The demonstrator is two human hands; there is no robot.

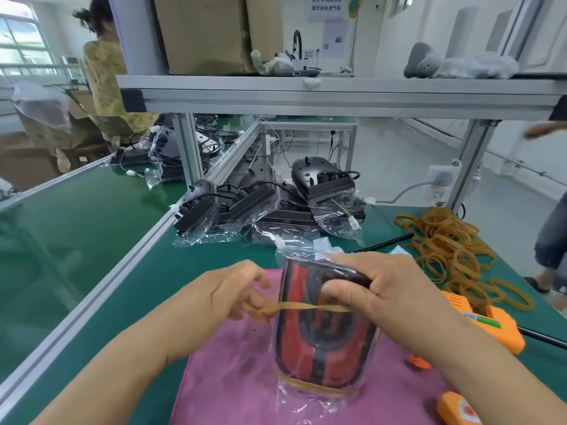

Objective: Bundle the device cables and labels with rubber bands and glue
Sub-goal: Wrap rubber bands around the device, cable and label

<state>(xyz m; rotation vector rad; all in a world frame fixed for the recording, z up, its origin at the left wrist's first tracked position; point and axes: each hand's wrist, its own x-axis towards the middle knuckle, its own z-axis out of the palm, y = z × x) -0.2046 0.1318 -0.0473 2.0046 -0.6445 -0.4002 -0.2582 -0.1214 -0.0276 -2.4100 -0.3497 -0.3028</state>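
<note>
A red and black device (322,342) in a clear plastic bag stands over the pink mat (233,391). My right hand (374,289) grips its upper end. A tan rubber band (310,307) stretches across the device's front, and my left hand (224,292) pinches and pulls its left end. A second rubber band (313,384) wraps the device's lower end. White labels (325,245) lie just behind the device.
A heap of loose rubber bands (451,250) lies at the right. An orange glue gun (487,323) rests beside my right wrist. Several bagged black devices (276,204) are piled at the back. A metal shelf frame (337,96) spans overhead. Other people stand at the left and right.
</note>
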